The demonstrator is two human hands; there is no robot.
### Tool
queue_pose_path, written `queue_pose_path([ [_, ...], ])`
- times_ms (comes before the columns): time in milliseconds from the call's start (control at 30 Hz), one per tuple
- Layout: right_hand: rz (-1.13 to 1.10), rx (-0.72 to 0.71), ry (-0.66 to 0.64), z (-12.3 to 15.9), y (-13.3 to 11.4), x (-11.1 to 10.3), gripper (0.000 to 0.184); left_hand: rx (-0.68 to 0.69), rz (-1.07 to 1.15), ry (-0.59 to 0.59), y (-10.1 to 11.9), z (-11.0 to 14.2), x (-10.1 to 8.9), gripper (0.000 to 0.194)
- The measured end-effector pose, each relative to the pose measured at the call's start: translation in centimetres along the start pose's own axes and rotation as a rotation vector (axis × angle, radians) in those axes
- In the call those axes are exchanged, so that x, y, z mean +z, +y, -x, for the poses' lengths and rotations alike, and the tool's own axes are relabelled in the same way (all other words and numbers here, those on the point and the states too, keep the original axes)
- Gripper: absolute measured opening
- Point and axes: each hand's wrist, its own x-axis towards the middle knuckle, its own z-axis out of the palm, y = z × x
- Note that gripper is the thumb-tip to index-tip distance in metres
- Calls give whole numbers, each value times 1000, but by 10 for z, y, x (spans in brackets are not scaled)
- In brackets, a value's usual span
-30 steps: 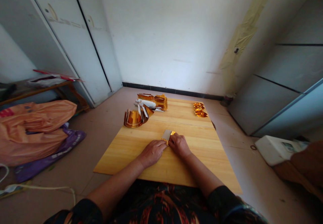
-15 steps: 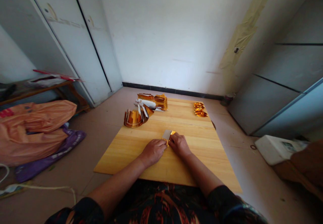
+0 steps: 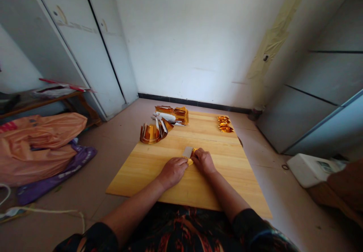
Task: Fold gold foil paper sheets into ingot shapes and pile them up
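Note:
A small piece of gold foil paper [image 3: 187, 152], its pale grey backing facing up, lies on the wooden board with gold folded edges showing. My left hand [image 3: 175, 170] is closed on its near left edge, fingers pressed together. On its right side, my right hand [image 3: 203, 160] pinches the folded gold edge. The fingertips partly hide the paper. Farther off at the left stand curled stacks of gold foil paper [image 3: 151, 133], with more gold and white sheets [image 3: 180, 115] behind them. Several folded gold foil pieces [image 3: 225, 129] sit in a row at the far right.
The wooden board [image 3: 136, 172] reaches from my lap toward the white wall. On the floor at left lie an orange bag [image 3: 42, 146] and a purple bag [image 3: 62, 172], with a pale cable [image 3: 56, 209] nearer. A white box [image 3: 307, 168] stands at right.
My right hand has shifted slightly right and away from my left fingertips, showing more of the gold edge between them. My left hand stays nearly in place.

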Motion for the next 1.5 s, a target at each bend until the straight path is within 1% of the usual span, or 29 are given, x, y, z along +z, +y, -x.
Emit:
queue_pose_path([
  [67,-66,20,5,0,5,1,12,-3,-4,-15,0,0,1,21],
  [167,-205,93,-4,1,9,0,12,-16,-14,-24,1,-1,0,22],
  [267,-284,134,-20,4,5,-3,2,-16,-21,-17,3,-2,-2,23],
  [400,-200,140,-21,7,-4,-5,9,-29,-35,-42,4,-3,-4,23],
  [533,-144,177,-32,6,-10,-6,10,-37,-31,-53,5,-3,-5,22],
  [733,-226,247,-84,2,-6,-7,11,-31,-24,-53,3,-1,-3,22],
  [933,-268,268,-78,2,0,-3,19,-34,-22,-51,1,0,-1,23],
  [1067,-235,251,-70,1,4,1,21,-60,-21,-53,4,-4,-3,15],
  [1167,-178,179,-71,0,6,1,24,-107,-34,-67,6,-9,-3,13],
  [1233,-108,98,-79,2,5,-3,25,-135,-48,-73,6,-12,-3,13],
  [1333,75,0,-122,6,0,-14,19,-160,-54,-77,0,-15,-3,12],
  [1400,183,-41,-146,9,-6,-21,18,-161,-39,-86,-6,-15,-5,11],
  [1500,269,-81,-180,13,-16,-27,21,-135,0,-107,-17,-13,-9,13],
])
